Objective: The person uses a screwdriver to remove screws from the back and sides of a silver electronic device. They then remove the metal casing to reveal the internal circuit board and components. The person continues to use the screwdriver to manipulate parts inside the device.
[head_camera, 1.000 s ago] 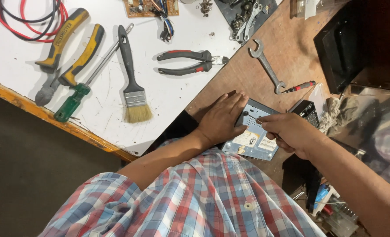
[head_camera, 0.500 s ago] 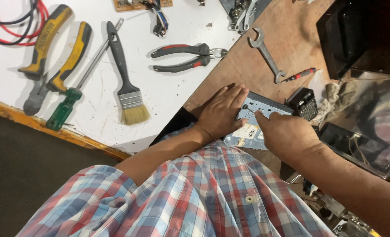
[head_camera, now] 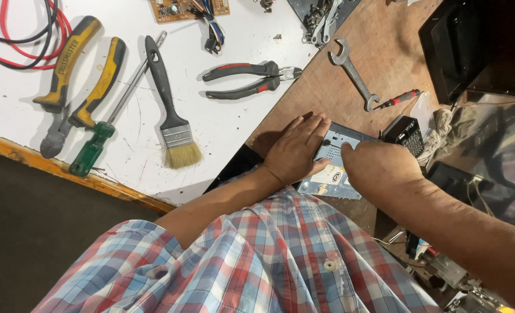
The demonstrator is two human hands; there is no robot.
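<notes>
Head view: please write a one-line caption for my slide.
Both hands, left hand and right hand, press flat on a grey metal unit on the brown bench, beside a spanner.

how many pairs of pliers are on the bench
2. The yellow-handled pliers lie at the far left of the white board, beside the green screwdriver. The black-and-red pliers lie near the middle, right of the paintbrush. The clutter up top may hide more.
</notes>
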